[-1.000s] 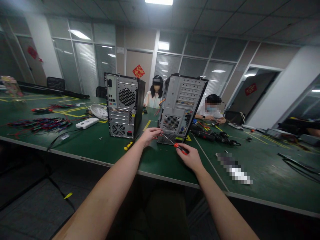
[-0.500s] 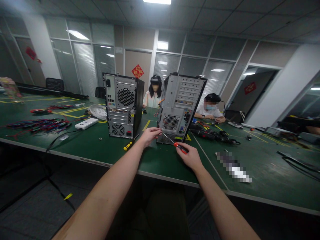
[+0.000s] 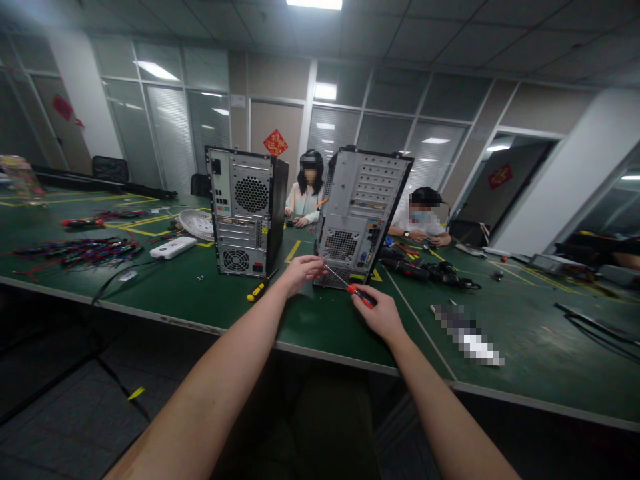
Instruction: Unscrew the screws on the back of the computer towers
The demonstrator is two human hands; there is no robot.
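Observation:
My right hand [image 3: 381,313] is wrapped round the red and black handle of a screwdriver [image 3: 361,295], whose thin shaft slants up to the left. At the shaft's tip, the fingers of my left hand [image 3: 303,272] are pinched together; whatever lies between them is too small to make out. Both hands are in front of the lower back panel of a computer case [image 3: 345,200], which stands upright and leans slightly. A second computer case [image 3: 245,213] stands to its left, also showing its back. A yellow and black screwdriver [image 3: 258,291] lies beside my left forearm.
On the green table [image 3: 200,300] lie a bundle of coloured wires [image 3: 80,250], a white power bank-like box [image 3: 173,247] and a white round basket [image 3: 197,223]. Black cables [image 3: 425,269] are at right, near a blurred-out flat object [image 3: 467,335]. Two people sit across the table.
My left fingers have shifted slightly at the screwdriver's tip; my right hand keeps its place. Across the table, one person's hands have come together on the tabletop.

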